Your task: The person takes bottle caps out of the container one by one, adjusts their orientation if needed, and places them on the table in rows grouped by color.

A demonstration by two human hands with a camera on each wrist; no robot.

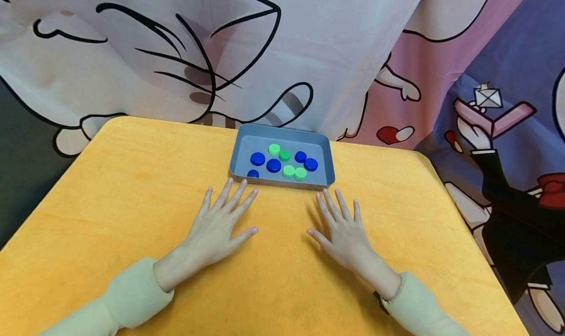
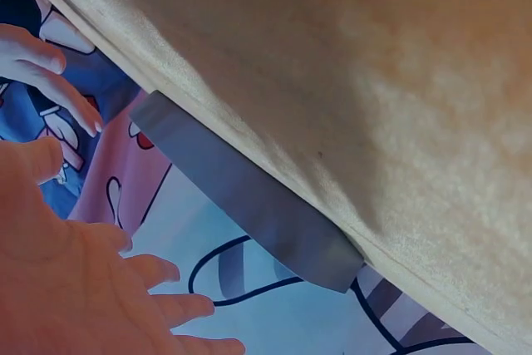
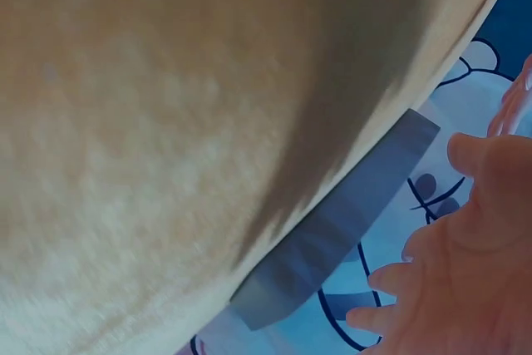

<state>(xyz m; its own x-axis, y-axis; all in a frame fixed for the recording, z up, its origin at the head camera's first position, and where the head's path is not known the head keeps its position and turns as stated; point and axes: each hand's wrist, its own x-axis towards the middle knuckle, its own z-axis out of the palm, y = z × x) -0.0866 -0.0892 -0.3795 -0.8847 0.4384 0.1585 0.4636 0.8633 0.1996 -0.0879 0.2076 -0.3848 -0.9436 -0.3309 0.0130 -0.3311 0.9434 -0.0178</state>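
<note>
Both hands hover over the table with fingers spread and nothing in them. My left hand (image 1: 216,230) has its fingertips right at the near left corner of a grey-blue tray (image 1: 282,183). The right hand (image 1: 346,238) is just in front of the tray's near right corner. Inside the tray lie several round caps: dark blue ones such as this blue cap (image 1: 273,166), light green ones like this light green cap (image 1: 288,171), and one darker green cap (image 1: 284,155). In both wrist views only the tray's outer wall (image 2: 249,193) shows, and the caps are hidden.
The yellow table (image 1: 132,189) has rounded far corners, and the tray stands near its far edge. Behind it hangs a cloth (image 1: 344,46) printed with cartoon figures. A dark strap (image 1: 380,302) shows at the right wrist below the sleeve.
</note>
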